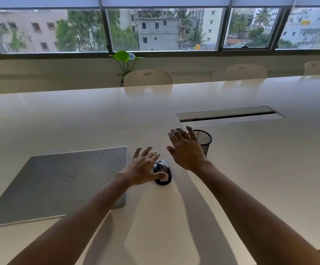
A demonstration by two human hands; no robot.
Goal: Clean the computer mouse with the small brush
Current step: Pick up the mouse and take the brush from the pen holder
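Observation:
A black computer mouse (163,170) with a speckled top and a small white label lies on the pale table (79,121). My left hand (142,167) hovers at its left side, fingers spread, thumb across the mouse's near end. My right hand (185,150) is raised a little beyond and right of the mouse, fingers apart, holding nothing, in front of a black mesh cup (204,141). No brush is visible; the cup's inside is hidden by my hand and its rim.
A closed silver laptop (59,178) lies left of the mouse, under my left forearm at its corner. A cable slot (229,113) is set into the table behind the cup. Chairs (147,78) and a plant (125,60) stand beyond the far edge.

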